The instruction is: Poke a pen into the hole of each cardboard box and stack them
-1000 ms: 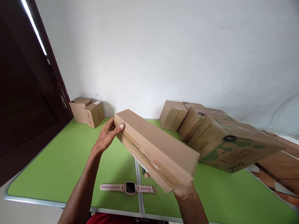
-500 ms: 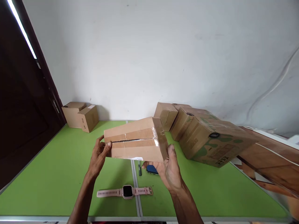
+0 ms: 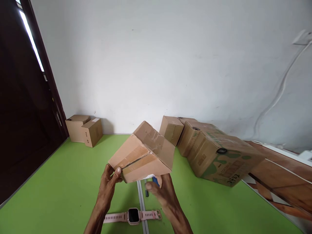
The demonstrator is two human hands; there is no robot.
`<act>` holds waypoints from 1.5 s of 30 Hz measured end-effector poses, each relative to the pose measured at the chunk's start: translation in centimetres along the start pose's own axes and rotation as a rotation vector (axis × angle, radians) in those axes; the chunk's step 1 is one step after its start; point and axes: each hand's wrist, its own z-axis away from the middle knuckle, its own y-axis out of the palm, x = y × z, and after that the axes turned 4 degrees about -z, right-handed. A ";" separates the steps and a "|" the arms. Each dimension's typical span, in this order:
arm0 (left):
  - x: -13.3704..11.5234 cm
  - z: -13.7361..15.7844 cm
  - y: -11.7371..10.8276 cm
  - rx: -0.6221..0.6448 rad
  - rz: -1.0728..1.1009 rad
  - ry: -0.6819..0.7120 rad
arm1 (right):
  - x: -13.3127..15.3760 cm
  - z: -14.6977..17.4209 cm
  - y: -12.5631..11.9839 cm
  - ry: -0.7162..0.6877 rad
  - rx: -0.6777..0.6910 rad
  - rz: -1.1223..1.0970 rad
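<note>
A taped cardboard box held aloft in two hands.
The box [image 3: 146, 152] hung tilted above the green table [image 3: 60, 182], a taped seam running along its near face. The left hand [image 3: 107, 185] pinched its left end, thumb pressed on the seam and fingers curled behind. The right hand [image 3: 165, 191], blurred, lay under the near right corner, thumb apart from the fingers; from where I stood, I could not tell whether it gripped. Below lay a pink-strapped watch [image 3: 133, 216] and a small black object [image 3: 146, 193]; a large printed carton [image 3: 226, 162] stood to the right.
</note>
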 end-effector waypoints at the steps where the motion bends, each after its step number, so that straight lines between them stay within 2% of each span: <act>1: 0.2 0.1 0.2 -0.009 -0.001 0.001 | 0.4 0.0 0.3 0.013 0.002 0.008; 4: 0.6 0.2 0.1 0.007 -0.042 -0.014 | 1.6 -0.5 0.8 0.007 -0.006 0.071; 6: 0.8 0.0 -0.5 -0.020 -0.078 -0.035 | 2.2 -1.1 0.6 -0.074 -0.049 0.203; 9: 0.6 -0.1 -1.3 -0.134 -0.090 -0.022 | 2.7 -2.2 0.0 -0.301 -0.160 0.511; 11: 0.1 0.2 -1.1 -0.173 -0.096 0.074 | 2.9 -2.7 -0.1 -0.487 -0.219 0.733; 13: -0.8 0.7 -0.4 -0.168 -0.117 0.209 | 3.1 -2.8 0.1 -0.618 -0.238 0.922; 15: -1.8 1.3 0.7 -0.132 -0.108 0.287 | 3.2 -2.5 0.9 -0.684 -0.217 1.040; 18: -3.2 1.9 2.4 -0.021 -0.051 0.184 | 3.2 -1.4 2.4 -0.723 -0.158 1.075; 21: -3.9 2.1 3.5 0.008 -0.037 0.064 | 3.3 -0.4 3.7 -0.685 -0.157 1.019; 24: -4.3 2.1 3.7 -0.051 -0.042 0.076 | 3.6 -0.1 4.2 -0.659 -0.163 1.013; 28: -4.7 1.5 2.5 -0.071 0.059 0.061 | 4.3 -0.2 3.5 -0.649 -0.005 0.934; 29: -4.8 1.3 2.1 -0.060 0.097 0.058 | 4.5 -0.2 3.2 -0.607 0.056 0.856; 31: -5.1 1.2 1.2 -0.019 0.134 0.046 | 4.7 -0.4 2.6 -0.437 0.134 0.660; 34: -5.7 1.7 0.5 0.055 0.120 0.038 | 4.8 -1.1 2.3 -0.096 0.101 0.376; 36: -6.3 2.3 0.5 0.125 0.173 0.023 | 4.6 -1.4 2.5 0.049 0.088 0.193; 39: -7.0 3.2 0.9 0.252 0.363 -0.106 | 4.2 -1.4 3.1 0.169 0.147 -0.056; 41: -7.2 3.4 1.0 0.288 0.436 -0.190 | 3.9 -1.1 3.3 0.228 0.163 -0.118; 43: -7.1 3.5 1.1 0.289 0.423 -0.174 | 3.6 -0.7 3.3 0.246 0.171 -0.143; 45: -6.8 3.4 1.0 0.268 0.354 -0.096 | 3.3 -0.6 3.2 0.192 0.175 -0.137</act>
